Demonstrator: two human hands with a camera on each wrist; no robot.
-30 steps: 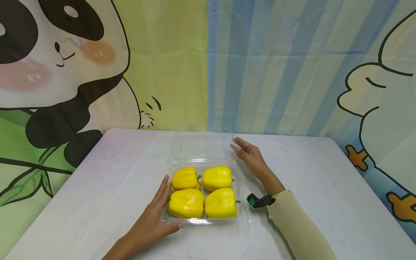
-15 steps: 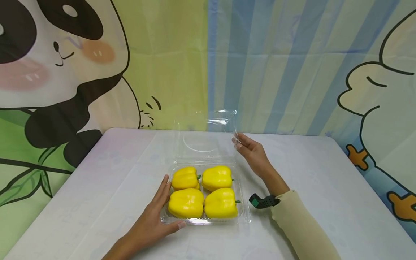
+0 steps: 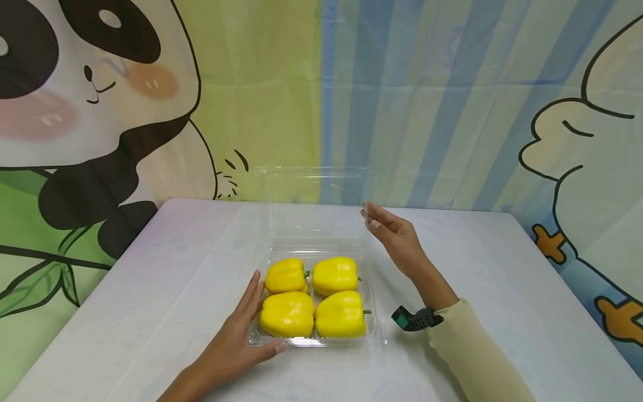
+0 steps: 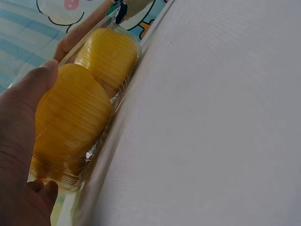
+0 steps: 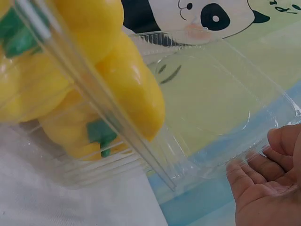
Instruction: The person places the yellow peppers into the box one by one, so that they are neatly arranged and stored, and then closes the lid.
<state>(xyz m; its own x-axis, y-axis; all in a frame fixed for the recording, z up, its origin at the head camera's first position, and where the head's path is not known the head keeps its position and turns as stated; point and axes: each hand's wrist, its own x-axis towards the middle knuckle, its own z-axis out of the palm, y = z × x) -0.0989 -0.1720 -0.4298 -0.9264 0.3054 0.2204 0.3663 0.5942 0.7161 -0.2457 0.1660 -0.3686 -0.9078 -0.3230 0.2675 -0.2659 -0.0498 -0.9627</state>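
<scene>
A clear plastic clamshell container [image 3: 374, 329] holds several yellow bell peppers [image 3: 287, 314], with green stems in the right wrist view. Its see-through lid [image 3: 315, 173] stands tilted up at the far side, hinged to the base. My left hand [image 3: 233, 335] rests at the near left corner, fingers straight along the left side and thumb along the front edge. In the left wrist view the thumb [image 4: 35, 82] touches the container wall. My right hand [image 3: 397, 237] holds the lid's right edge between thumb and fingers, as the right wrist view [image 5: 270, 174] shows.
The container sits on a white-covered table [image 3: 150, 312]. Behind it hangs a printed curtain [image 3: 402, 100] with a panda and stripes, close to the table's back edge. A black band [image 3: 414, 319] is on the right wrist, by a pale sleeve [image 3: 467, 346].
The lid has risen from leaning far back to a more upright tilt. My right hand has shifted slightly right and up with it. The left hand and peppers stay put.
</scene>
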